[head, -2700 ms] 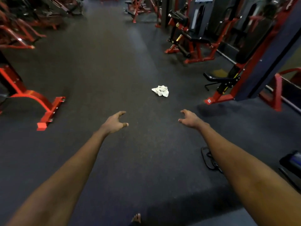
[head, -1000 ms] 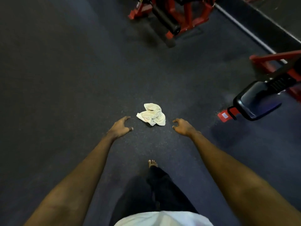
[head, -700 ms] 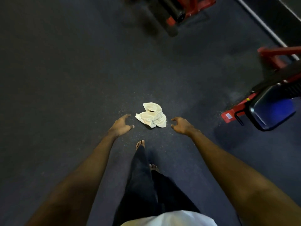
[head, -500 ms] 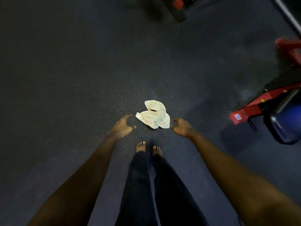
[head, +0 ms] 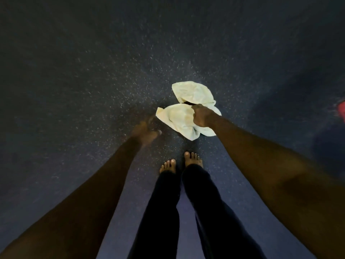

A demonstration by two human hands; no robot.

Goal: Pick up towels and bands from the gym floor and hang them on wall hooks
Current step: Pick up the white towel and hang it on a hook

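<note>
A crumpled pale cream towel (head: 184, 111) lies on the dark speckled gym floor just ahead of my bare feet. My right hand (head: 200, 116) is down on the towel's middle with its fingers curled into the cloth, covering part of it. My left hand (head: 144, 130) hovers blurred to the left of the towel, fingers loosely spread and holding nothing. No bands or wall hooks are in view.
My two bare feet (head: 180, 162) and dark trouser legs stand right behind the towel. A red piece of gym equipment (head: 342, 113) shows at the right edge. The dark rubber floor (head: 93, 62) stretches all around.
I have bent lower over the floor, so the towel looks larger. My right hand went from beside the towel onto it and took hold of it. The left hand stayed to its left.
</note>
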